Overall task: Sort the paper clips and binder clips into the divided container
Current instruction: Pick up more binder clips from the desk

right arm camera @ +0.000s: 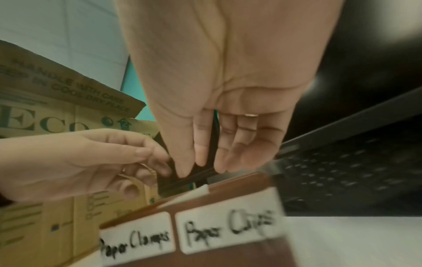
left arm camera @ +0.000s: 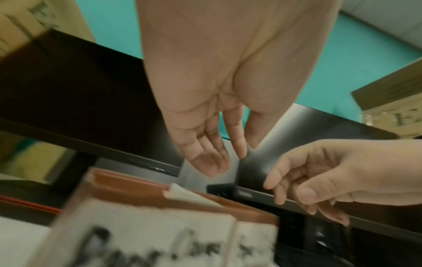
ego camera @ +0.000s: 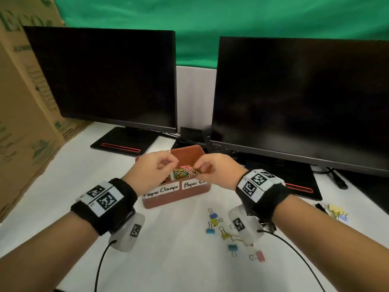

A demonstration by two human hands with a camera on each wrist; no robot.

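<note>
Both hands are held over a brown divided container (ego camera: 179,199) on a white table (ego camera: 179,260), near two dark monitors (ego camera: 105,76); the left hand (ego camera: 152,169) and right hand (ego camera: 216,168) are seen with fingers loosely curled, and whether anything is pinched cannot be told. A tangle of coloured paper clips (ego camera: 186,170) is seen in the right compartment, above handwritten labels (ego camera: 162,189) reading "Paper Clamps" and "Paper Clips". Coloured binder clips (ego camera: 226,236) are scattered on the table, near and right of the container.
</note>
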